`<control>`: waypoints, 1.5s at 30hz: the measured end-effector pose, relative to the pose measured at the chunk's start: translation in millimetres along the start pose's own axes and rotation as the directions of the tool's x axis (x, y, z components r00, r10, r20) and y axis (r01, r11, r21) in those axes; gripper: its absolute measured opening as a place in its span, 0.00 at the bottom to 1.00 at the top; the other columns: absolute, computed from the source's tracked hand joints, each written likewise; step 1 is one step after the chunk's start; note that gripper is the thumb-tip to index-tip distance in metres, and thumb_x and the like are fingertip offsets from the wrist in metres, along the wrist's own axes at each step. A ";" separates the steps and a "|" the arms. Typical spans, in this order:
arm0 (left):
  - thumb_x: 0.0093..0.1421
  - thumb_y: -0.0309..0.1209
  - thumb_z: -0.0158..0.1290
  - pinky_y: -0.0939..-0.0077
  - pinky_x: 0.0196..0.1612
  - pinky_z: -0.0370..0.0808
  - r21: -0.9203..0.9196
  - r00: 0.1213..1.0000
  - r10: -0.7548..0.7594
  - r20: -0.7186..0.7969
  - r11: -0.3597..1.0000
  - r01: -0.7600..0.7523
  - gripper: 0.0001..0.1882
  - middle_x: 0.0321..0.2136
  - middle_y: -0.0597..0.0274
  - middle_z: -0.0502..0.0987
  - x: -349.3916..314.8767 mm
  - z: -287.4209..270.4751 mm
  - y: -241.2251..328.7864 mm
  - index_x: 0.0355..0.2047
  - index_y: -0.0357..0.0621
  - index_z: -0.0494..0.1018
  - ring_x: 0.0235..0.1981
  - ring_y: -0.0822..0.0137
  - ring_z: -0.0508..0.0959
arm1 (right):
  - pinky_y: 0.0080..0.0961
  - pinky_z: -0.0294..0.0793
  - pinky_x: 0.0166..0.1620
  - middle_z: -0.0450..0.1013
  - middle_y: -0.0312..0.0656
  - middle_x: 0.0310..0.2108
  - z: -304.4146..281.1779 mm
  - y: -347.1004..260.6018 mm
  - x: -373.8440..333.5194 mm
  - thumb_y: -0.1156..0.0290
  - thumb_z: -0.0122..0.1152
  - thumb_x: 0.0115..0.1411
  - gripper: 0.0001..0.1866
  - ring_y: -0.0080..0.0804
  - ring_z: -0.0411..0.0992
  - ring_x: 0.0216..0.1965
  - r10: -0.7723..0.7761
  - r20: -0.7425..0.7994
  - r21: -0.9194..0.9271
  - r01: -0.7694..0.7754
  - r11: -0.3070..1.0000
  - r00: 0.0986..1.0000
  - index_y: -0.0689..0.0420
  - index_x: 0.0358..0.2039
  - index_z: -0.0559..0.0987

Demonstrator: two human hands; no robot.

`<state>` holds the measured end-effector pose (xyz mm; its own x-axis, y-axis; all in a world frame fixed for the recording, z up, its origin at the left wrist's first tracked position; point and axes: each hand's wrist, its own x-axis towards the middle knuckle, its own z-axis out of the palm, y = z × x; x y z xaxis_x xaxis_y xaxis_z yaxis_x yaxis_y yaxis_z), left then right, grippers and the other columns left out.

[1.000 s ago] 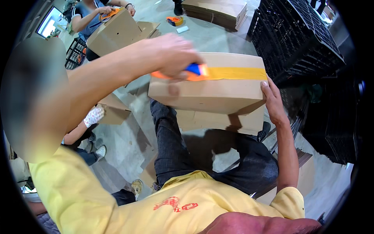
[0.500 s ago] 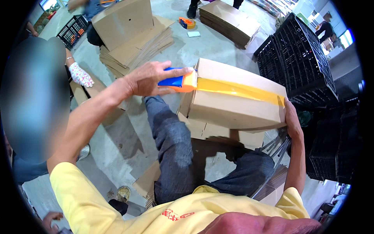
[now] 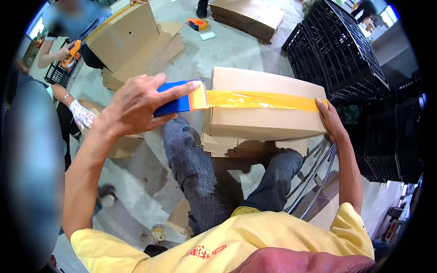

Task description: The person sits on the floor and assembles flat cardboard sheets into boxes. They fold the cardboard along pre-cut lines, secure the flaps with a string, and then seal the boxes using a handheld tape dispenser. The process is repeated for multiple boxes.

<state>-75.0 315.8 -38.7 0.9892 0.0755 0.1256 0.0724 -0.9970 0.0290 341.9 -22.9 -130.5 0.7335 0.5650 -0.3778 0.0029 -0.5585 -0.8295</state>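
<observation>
In front of my knees is a closed brown cardboard box (image 3: 266,123), with a strip of shiny yellow packing tape (image 3: 259,99) along its upper seam. My left hand (image 3: 139,102) grips a blue and orange tape dispenser (image 3: 175,98), its index finger stretched over the orange front. Tape runs from the dispenser across a small gap onto the box's left end. At the box's right end, my right hand (image 3: 332,119) holds the edge, fingertips on the tape's end. Flattened cardboard (image 3: 252,148) lies under the box.
Black plastic crates (image 3: 339,50) are stacked at right. Flat cardboard stacks (image 3: 248,16) lie at the far side. Another orange tape dispenser (image 3: 197,24) rests on the floor. On the left, a co-worker's gloved hand (image 3: 83,114) and another person's hand with a dispenser (image 3: 71,53) show.
The dispenser has moved left, away from the box's left end, drawing out tape. My right fingers have come over the tape's end. A co-worker with a dispenser has come into view.
</observation>
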 end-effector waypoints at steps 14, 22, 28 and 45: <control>0.58 0.43 0.66 0.56 0.42 0.76 0.266 0.977 0.207 -0.059 0.946 -0.185 0.43 0.32 0.57 0.72 31.0 -82.6 5.2 0.74 0.71 0.64 0.34 0.54 0.77 | 0.23 0.75 0.53 0.78 0.41 0.53 0.0 8.3 0.0 0.46 0.60 0.72 0.32 0.24 0.76 0.50 0.063 -0.002 0.133 -0.062 0.989 0.998 0.54 0.67 0.73; 0.48 0.30 0.72 0.55 0.40 0.77 -0.114 0.998 0.030 -0.048 0.993 -0.035 0.51 0.31 0.56 0.72 -4.1 47.1 -39.4 0.73 0.68 0.65 0.33 0.50 0.76 | 0.23 0.77 0.53 0.78 0.41 0.52 8.1 -2.4 -4.1 0.46 0.58 0.73 0.33 0.24 0.78 0.50 0.067 -0.034 0.087 -0.064 0.994 0.997 0.55 0.69 0.71; 0.57 0.45 0.67 0.56 0.43 0.74 -0.243 0.995 0.066 -0.070 0.967 -0.082 0.44 0.33 0.53 0.71 -1.4 132.1 -54.3 0.74 0.63 0.64 0.34 0.49 0.74 | 0.18 0.78 0.51 0.78 0.42 0.52 7.2 0.3 -7.5 0.47 0.54 0.75 0.33 0.22 0.78 0.49 0.032 -0.012 0.110 -0.031 0.993 0.999 0.55 0.70 0.69; 0.64 0.42 0.59 0.64 0.37 0.71 0.121 0.942 0.017 0.337 0.991 -0.061 0.37 0.35 0.58 0.76 56.9 268.1 -45.9 0.73 0.68 0.63 0.38 0.61 0.80 | 0.26 0.74 0.61 0.75 0.40 0.60 -21.5 19.6 12.0 0.48 0.50 0.77 0.30 0.28 0.76 0.58 0.123 -0.010 0.157 -0.120 0.980 0.992 0.56 0.69 0.69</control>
<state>12.1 360.6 -298.8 0.9755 0.0479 -0.2149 0.0271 -0.9948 -0.0987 365.4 -40.2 -142.4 0.7352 0.4855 -0.4730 -0.1918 -0.5203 -0.8322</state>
